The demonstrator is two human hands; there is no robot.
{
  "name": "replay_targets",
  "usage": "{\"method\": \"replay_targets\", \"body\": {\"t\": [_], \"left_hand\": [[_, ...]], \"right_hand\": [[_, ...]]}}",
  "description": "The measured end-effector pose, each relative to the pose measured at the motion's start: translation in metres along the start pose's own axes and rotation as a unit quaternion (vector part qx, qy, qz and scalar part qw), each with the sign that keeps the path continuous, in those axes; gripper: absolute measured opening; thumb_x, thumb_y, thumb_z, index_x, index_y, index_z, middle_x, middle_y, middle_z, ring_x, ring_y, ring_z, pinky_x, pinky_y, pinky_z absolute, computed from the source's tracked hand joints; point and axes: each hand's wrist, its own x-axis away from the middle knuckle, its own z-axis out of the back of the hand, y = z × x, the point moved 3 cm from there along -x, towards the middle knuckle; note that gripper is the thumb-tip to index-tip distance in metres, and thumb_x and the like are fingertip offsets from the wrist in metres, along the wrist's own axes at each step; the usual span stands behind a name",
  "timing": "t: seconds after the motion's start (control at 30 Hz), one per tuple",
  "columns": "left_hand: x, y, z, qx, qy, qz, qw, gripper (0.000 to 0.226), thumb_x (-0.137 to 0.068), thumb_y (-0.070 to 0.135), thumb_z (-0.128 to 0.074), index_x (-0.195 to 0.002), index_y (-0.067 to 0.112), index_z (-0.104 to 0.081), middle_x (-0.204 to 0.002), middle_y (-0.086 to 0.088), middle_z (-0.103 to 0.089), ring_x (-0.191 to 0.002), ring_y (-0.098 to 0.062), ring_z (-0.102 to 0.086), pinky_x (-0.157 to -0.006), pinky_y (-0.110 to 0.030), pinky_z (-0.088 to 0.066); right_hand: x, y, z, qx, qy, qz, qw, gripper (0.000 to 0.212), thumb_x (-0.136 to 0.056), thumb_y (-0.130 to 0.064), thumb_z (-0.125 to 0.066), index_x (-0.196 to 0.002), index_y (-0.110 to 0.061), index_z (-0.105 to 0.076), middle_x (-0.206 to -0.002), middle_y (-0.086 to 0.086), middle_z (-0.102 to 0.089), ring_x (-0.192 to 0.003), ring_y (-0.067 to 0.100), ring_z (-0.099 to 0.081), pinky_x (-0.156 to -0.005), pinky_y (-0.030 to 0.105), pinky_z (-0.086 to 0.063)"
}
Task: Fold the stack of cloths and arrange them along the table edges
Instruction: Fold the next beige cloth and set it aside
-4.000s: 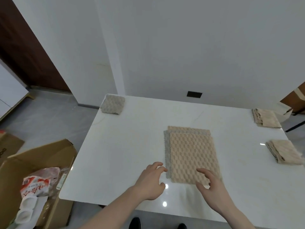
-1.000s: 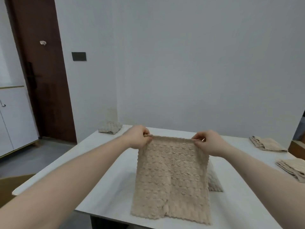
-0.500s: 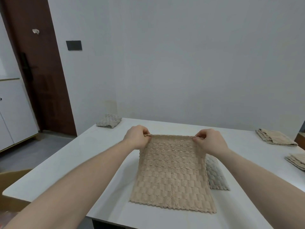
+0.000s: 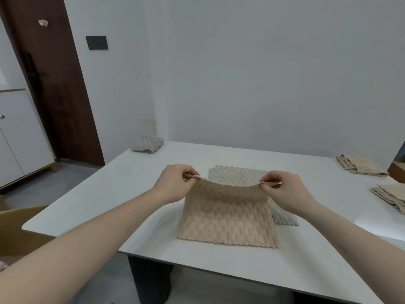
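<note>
Cloth, beige (image 4: 228, 218), lies mid-fold near the front edge of the white table (image 4: 114, 189): its near hem rests flat on the tabletop while its far edge is raised and sagging between both hands. Beneath and behind it a grey cloth (image 4: 238, 174) waits unfolded. Three folded ones already sit at the edges: a grey one (image 4: 147, 145) at the far left corner, two beige ones (image 4: 359, 166) (image 4: 392, 197) along the right side. Left hand (image 4: 173, 185) pinches the left top corner, right hand (image 4: 285, 191) pinches the right. Step in hand looks like the first fold; next the raised edge likely needs carrying toward the near hem, corners matched. Compared with half a second earlier, the top edge is lower and slacker, and more cloth lies on the table.
</note>
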Motion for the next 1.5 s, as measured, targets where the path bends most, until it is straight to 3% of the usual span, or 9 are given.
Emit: {"method": "replay_targets", "body": {"t": [0.33,0.47,0.67,0.87,1.03,1.13,1.23,1.37,1.5], "left_hand": [[0.073,-0.014,-0.017,-0.052,-0.030,-0.072,0.996,0.016,-0.093,0.033,-0.068,-0.105,0.031,-0.079,-0.107,0.021,-0.074,-0.098,0.003,-0.066,-0.089,-0.022,-0.054],[0.091,-0.024,-0.027,-0.067,-0.048,-0.073,0.994,0.017,-0.092,0.036,-0.069,-0.105,0.032,-0.079,-0.110,0.021,-0.074,-0.097,0.004,-0.065,-0.090,-0.024,-0.053],[0.107,-0.029,-0.042,-0.111,-0.085,-0.085,0.987,0.022,-0.091,0.039,-0.069,-0.107,0.029,-0.080,-0.115,0.017,-0.073,-0.102,-0.002,-0.067,-0.093,-0.024,-0.052],[0.111,-0.028,-0.044,-0.171,-0.099,-0.071,0.978,0.041,-0.085,0.063,-0.059,-0.109,0.035,-0.076,-0.116,0.026,-0.067,-0.105,-0.002,-0.052,-0.087,-0.022,-0.049],[0.093,-0.004,-0.047,-0.149,-0.052,-0.053,0.986,0.041,-0.088,0.062,-0.051,-0.109,0.035,-0.073,-0.118,0.024,-0.064,-0.112,-0.004,-0.045,-0.097,-0.028,-0.047],[0.083,0.018,-0.071,-0.126,-0.099,-0.074,0.984,0.046,-0.094,0.056,-0.051,-0.133,0.034,-0.063,-0.148,0.015,-0.051,-0.135,-0.011,-0.038,-0.117,-0.032,-0.032],[0.076,0.030,-0.102,-0.157,-0.157,-0.080,0.972,0.065,-0.097,0.060,-0.042,-0.156,0.036,-0.034,-0.169,0.008,-0.018,-0.154,-0.018,-0.013,-0.127,-0.040,-0.012],[0.070,0.027,-0.128,-0.193,-0.194,-0.072,0.959,0.075,-0.098,0.068,-0.028,-0.162,0.038,-0.003,-0.172,0.006,0.005,-0.158,-0.019,0.009,-0.128,-0.046,0.005],[0.070,0.018,-0.142,-0.222,-0.216,-0.064,0.949,0.078,-0.096,0.073,-0.017,-0.162,0.037,0.002,-0.171,0.007,0.008,-0.157,-0.018,0.015,-0.127,-0.047,0.010]], "right_hand": [[0.070,0.013,-0.012,0.035,-0.064,0.022,0.997,0.018,-0.083,-0.018,-0.074,-0.080,-0.035,-0.073,-0.082,-0.022,-0.073,-0.088,-0.006,-0.068,-0.083,0.017,-0.052],[0.089,0.023,-0.022,0.050,-0.083,0.017,0.995,0.017,-0.080,-0.017,-0.076,-0.077,-0.033,-0.073,-0.083,-0.030,-0.071,-0.087,-0.006,-0.067,-0.080,0.014,-0.050],[0.103,0.036,-0.038,0.070,-0.111,0.012,0.991,0.013,-0.078,-0.024,-0.077,-0.075,-0.035,-0.073,-0.078,-0.023,-0.071,-0.084,-0.003,-0.066,-0.073,0.017,-0.048],[0.106,0.036,-0.041,0.058,-0.117,0.012,0.991,0.006,-0.075,-0.041,-0.075,-0.073,-0.036,-0.074,-0.078,-0.017,-0.069,-0.079,0.005,-0.064,-0.075,0.028,-0.052],[0.086,0.028,-0.041,0.008,-0.026,-0.027,0.999,0.012,-0.084,-0.027,-0.074,-0.074,-0.032,-0.074,-0.080,-0.017,-0.071,-0.084,0.000,-0.062,-0.075,0.026,-0.047],[0.069,0.034,-0.052,0.034,0.037,-0.049,0.997,0.008,-0.089,-0.029,-0.069,-0.091,-0.036,-0.072,-0.101,-0.019,-0.066,-0.099,0.005,-0.061,-0.087,0.032,-0.049],[0.060,0.049,-0.066,0.093,0.037,-0.077,0.992,0.033,-0.091,-0.037,-0.067,-0.123,-0.031,-0.067,-0.126,-0.008,-0.062,-0.124,0.019,-0.055,-0.108,0.042,-0.043],[0.062,0.060,-0.079,0.126,0.035,-0.111,0.985,0.061,-0.095,-0.049,-0.060,-0.150,-0.024,-0.047,-0.150,-0.002,-0.051,-0.141,0.024,-0.040,-0.118,0.045,-0.030],[0.062,0.066,-0.085,0.141,0.021,-0.130,0.981,0.071,-0.097,-0.056,-0.051,-0.158,-0.022,-0.035,-0.159,-0.002,-0.043,-0.147,0.025,-0.032,-0.123,0.046,-0.021]]}}
